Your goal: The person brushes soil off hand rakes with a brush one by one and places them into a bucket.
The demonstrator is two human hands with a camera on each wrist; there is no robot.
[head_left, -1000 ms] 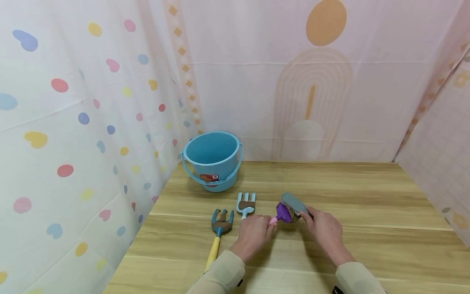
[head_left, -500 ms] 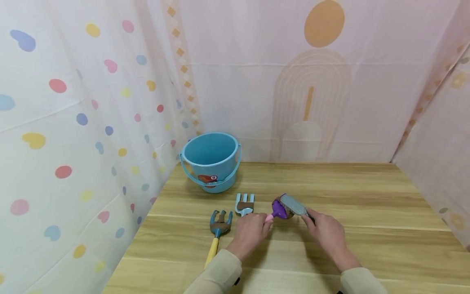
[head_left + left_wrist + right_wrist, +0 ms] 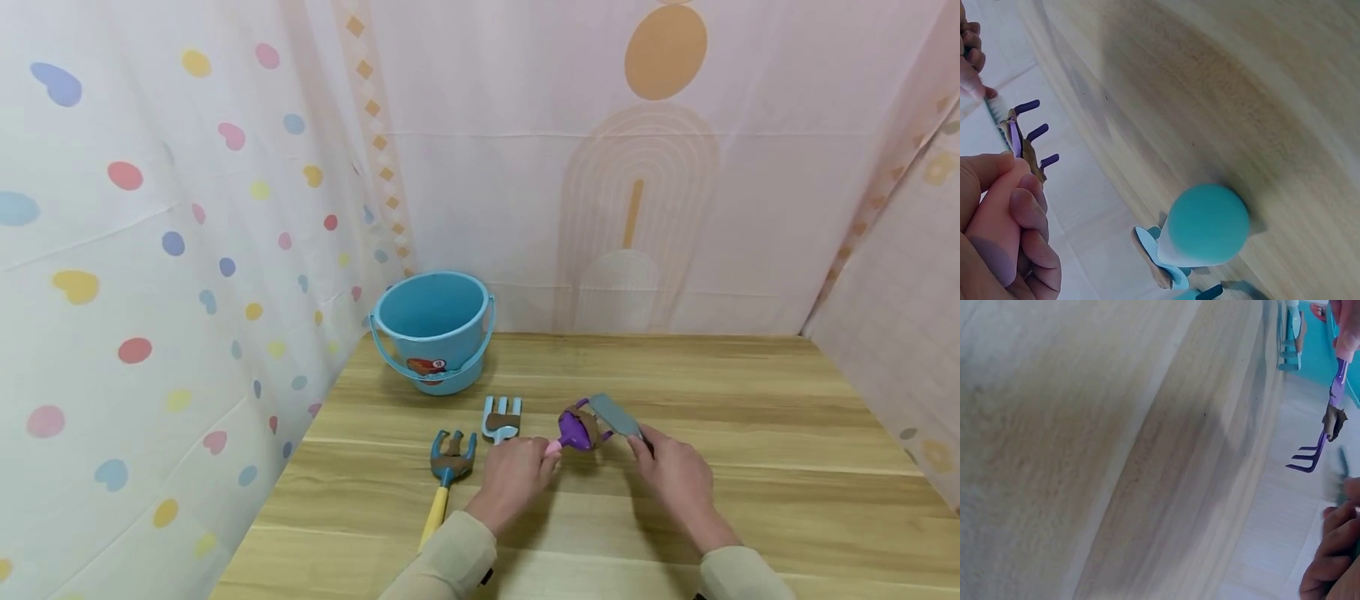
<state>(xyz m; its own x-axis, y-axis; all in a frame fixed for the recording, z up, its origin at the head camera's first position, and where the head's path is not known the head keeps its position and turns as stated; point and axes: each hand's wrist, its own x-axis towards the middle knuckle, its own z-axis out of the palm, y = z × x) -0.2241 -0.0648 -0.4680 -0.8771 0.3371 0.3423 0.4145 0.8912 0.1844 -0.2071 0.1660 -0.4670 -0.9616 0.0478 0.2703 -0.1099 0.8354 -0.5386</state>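
Holding purple rake (image 3: pixel 573 432) in left hand (image 3: pixel 516 473), grey brush (image 3: pixel 615 415) in right hand (image 3: pixel 678 483) | rake above tabletop (image 3: pixel 780 450), right of pale-blue fork (image 3: pixel 502 433) | likely light, stiff plastic — with crumbly-looking brown clod (image 3: pixel 1335 422) | best held by pink handle (image 3: pixel 999 219) — clear of tines (image 3: pixel 1038 132)

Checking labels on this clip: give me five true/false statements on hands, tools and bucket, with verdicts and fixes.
1. The left hand holds the purple rake by its pink handle. True.

2. The yellow-handled fork and pale-blue fork both lie on the table. True.

3. The right hand holds the yellow-handled fork. False: it grips the brush.

4. The purple rake's head is free of brown stuff. False: brown stuff clings to it.

5. The bucket stands upright, its mouth facing up. True.
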